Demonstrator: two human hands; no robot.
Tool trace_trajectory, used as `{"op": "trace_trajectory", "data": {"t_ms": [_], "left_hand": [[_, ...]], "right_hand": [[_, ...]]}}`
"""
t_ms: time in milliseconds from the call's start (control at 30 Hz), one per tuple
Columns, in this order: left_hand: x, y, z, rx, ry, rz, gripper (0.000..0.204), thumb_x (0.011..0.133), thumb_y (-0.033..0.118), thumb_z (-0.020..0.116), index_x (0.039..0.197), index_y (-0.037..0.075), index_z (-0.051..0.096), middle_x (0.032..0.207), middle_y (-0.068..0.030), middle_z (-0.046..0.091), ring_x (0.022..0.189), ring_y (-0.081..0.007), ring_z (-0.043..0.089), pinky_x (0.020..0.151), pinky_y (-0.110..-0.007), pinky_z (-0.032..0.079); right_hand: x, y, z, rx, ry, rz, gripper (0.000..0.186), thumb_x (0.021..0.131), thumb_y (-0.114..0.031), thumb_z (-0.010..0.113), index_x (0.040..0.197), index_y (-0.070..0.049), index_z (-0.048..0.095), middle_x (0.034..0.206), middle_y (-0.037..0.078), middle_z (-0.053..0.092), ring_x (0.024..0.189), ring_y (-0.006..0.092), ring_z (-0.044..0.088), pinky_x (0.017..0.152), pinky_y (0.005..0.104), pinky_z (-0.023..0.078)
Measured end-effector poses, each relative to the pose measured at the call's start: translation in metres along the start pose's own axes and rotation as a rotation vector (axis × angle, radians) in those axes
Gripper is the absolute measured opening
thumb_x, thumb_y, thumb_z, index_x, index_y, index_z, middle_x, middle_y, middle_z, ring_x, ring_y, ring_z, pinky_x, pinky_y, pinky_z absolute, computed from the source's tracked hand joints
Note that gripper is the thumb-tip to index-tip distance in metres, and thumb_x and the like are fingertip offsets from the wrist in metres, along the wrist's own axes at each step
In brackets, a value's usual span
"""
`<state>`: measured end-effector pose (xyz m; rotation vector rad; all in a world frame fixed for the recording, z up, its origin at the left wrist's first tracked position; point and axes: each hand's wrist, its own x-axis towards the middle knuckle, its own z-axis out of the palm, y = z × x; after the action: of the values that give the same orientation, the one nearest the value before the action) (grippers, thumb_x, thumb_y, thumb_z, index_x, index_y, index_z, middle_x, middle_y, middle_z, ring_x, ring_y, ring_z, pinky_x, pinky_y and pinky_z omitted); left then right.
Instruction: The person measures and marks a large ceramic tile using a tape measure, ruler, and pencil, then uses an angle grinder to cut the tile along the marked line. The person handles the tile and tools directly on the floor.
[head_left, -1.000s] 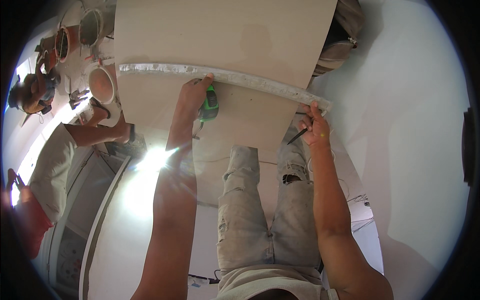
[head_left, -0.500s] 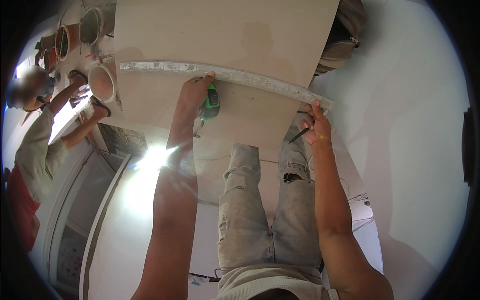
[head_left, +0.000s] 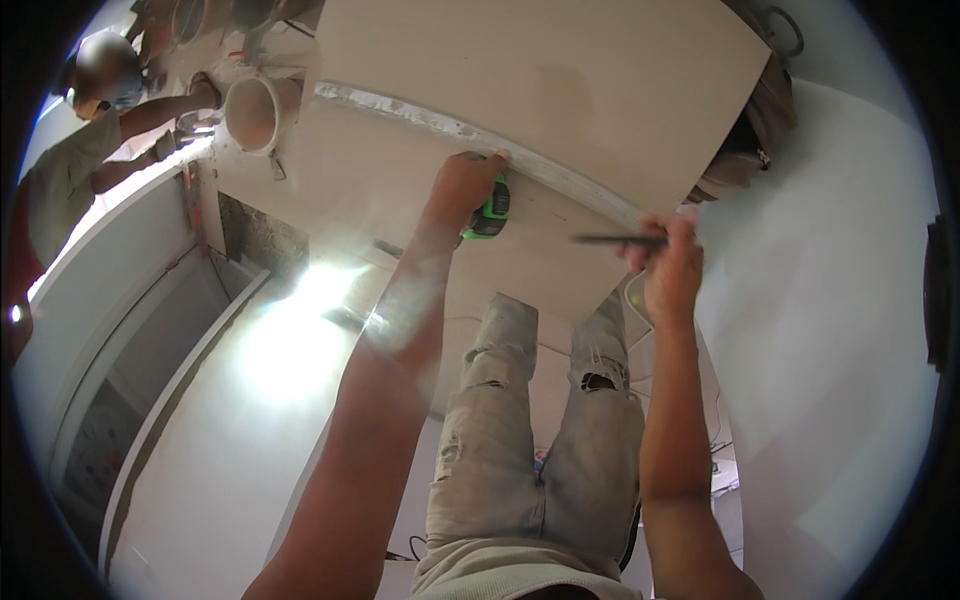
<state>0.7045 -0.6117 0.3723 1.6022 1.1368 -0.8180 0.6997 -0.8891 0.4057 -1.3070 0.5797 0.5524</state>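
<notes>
Whitish bar [head_left: 455,128] lies slantwise across the big beige board [head_left: 570,50], with the action at its middle and its right end!
The left hand [head_left: 466,187] is in close, folded round a green-and-black tape measure [head_left: 491,214], thumb tip right at the bar's near edge. Over to the right end, and here the right hand [head_left: 670,270] has a slim dark pen [head_left: 615,240] pinched in its fingers, pointing left over the board; those fingers are blurred, and whether they touch the bar cannot be told. Off the board's left edge, a pale round bucket [head_left: 288,106], with a co-worker [head_left: 68,172] out at the far left. On the other side, a brown bag [head_left: 768,120] sits just beyond the board's right edge, close to the pale wall [head_left: 810,330].
</notes>
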Motion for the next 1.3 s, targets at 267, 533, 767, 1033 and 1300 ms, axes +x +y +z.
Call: {"op": "trace_trajectory", "data": {"t_ms": [267, 533, 767, 1033, 1300], "left_hand": [[0.003, -0.005, -0.001, 0.018, 0.023, 0.050, 0.043, 0.092, 0.038, 0.067, 0.093, -0.005, 0.066, 0.076, -0.0066, 0.061, 0.066, -0.0152, 0.054, 0.057, -0.034, 0.043], [-0.002, 0.003, -0.002, 0.124, 0.019, 0.074, 0.043, 0.093, 0.039, 0.065, 0.090, -0.004, 0.066, 0.075, -0.0066, 0.062, 0.063, -0.0145, 0.054, 0.055, -0.034, 0.042], [0.009, -0.006, -0.001, 0.123, 0.016, 0.038, 0.045, 0.093, 0.040, 0.063, 0.103, -0.003, 0.069, 0.092, -0.0166, 0.069, 0.086, -0.0288, 0.065, 0.074, -0.040, 0.049], [0.009, -0.004, 0.000, 0.142, 0.023, 0.035, 0.049, 0.092, 0.043, 0.064, 0.104, -0.004, 0.069, 0.094, -0.0194, 0.069, 0.089, -0.0318, 0.066, 0.076, -0.043, 0.051], [0.014, -0.008, 0.002, 0.136, 0.043, 0.031, 0.050, 0.090, 0.042, 0.068, 0.098, -0.007, 0.067, 0.085, -0.0133, 0.067, 0.075, -0.0216, 0.062, 0.069, -0.039, 0.050]], "right_hand": [[0.080, -0.014, 0.123, -0.511, -0.380, -0.345, 0.022, 0.094, -0.019, 0.064, 0.099, 0.002, 0.069, 0.082, 0.009, 0.070, 0.074, 0.0136, 0.066, 0.070, 0.0277, 0.052], [0.089, -0.005, 0.139, -0.621, -0.458, -0.358, 0.024, 0.092, -0.021, 0.066, 0.101, 0.000, 0.070, 0.084, 0.010, 0.071, 0.072, 0.0170, 0.068, 0.074, 0.0313, 0.054], [0.086, -0.003, 0.139, -0.598, -0.485, -0.279, 0.026, 0.092, -0.023, 0.066, 0.105, 0.000, 0.070, 0.083, 0.010, 0.072, 0.071, 0.0173, 0.068, 0.074, 0.0302, 0.054], [0.080, -0.022, 0.131, -0.738, -0.450, -0.327, 0.022, 0.091, -0.018, 0.063, 0.101, 0.000, 0.070, 0.080, 0.012, 0.071, 0.073, 0.0214, 0.070, 0.071, 0.0333, 0.054], [0.047, -0.055, 0.076, -1.010, -0.210, -0.478, 0.025, 0.090, -0.022, 0.065, 0.086, 0.002, 0.063, 0.077, 0.018, 0.061, 0.076, 0.0360, 0.063, 0.069, 0.0373, 0.050]]}}
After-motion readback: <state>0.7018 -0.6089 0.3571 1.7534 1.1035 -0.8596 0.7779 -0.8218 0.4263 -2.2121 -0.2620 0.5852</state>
